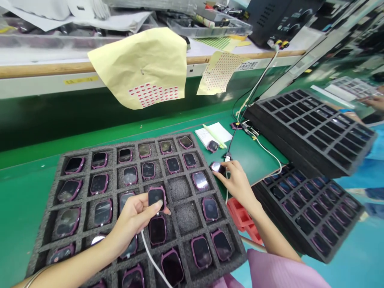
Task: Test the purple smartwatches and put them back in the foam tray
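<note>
A grey foam tray (pixel 187 218) with square compartments holds several purple-framed watch bodies. Above its middle, my left hand (pixel 139 214) pinches one purple watch (pixel 157 198), screen up, thumb on its lower edge. A white cable (pixel 151 258) runs down from beneath that hand. Just past the tray's right edge, my right hand (pixel 237 182) has its thumb and fingers closed around a small dark watch (pixel 217 168) with a shiny face. Next to it is a white plug (pixel 227 158) on a cable. Two compartments right of my left hand show bare foam.
Another watch (pixel 213 146) lies by a white paper (pixel 223 132) with a green pen (pixel 214 136). Stacked black trays (pixel 300 148) stand at the right, with red bins (pixel 243 218) below. A shelf (pixel 45 72) crosses the back. A person's hand (pixel 375 102) shows far right.
</note>
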### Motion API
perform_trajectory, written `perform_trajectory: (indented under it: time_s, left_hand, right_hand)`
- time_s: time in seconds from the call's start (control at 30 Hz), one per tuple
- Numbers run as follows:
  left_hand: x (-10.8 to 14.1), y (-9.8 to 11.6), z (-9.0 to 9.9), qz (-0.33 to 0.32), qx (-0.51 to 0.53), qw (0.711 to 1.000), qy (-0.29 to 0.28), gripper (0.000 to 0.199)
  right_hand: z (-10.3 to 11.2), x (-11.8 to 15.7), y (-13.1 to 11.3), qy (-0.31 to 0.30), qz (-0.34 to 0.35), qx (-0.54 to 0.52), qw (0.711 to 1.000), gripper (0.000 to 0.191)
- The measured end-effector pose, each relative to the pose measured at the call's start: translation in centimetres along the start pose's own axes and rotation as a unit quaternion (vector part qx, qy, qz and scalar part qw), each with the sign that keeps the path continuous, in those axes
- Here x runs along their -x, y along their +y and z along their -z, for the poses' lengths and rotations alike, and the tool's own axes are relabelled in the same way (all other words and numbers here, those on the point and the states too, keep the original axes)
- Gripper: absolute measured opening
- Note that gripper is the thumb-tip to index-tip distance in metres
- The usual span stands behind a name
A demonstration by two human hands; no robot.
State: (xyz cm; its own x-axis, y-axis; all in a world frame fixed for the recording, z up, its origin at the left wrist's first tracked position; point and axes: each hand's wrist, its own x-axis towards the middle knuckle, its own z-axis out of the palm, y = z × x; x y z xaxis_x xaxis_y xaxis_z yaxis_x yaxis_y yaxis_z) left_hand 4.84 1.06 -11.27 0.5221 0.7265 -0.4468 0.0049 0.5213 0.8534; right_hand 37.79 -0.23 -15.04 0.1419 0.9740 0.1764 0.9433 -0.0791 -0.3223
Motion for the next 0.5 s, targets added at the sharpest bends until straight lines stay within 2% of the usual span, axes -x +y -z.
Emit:
perform_trajectory:
  time_s: [0.3, 0.43, 0.5]
  left_hand:
    - [0.0, -0.1, -0.3, 0.0, 0.019, 1.0, -0.006, 0.028]
    - [0.0, -0.6, -0.2, -0.005, 0.022, 1.0, -0.011, 0.028]
    - [-0.1, -0.7, -0.2, -0.01, 0.021, 1.0, -0.003, 0.029]
  right_hand:
    - [0.2, 2.1, -1.7, -0.02, -0.03, -0.037, 0.999, 0.024]
    - [1.3, 2.2, -1.5, -0.039, -0.028, -0.026, 0.999, 0.033]
    - [2.5, 2.1, -2.3, -0.01, -0.012, -0.029, 0.999, 0.038]
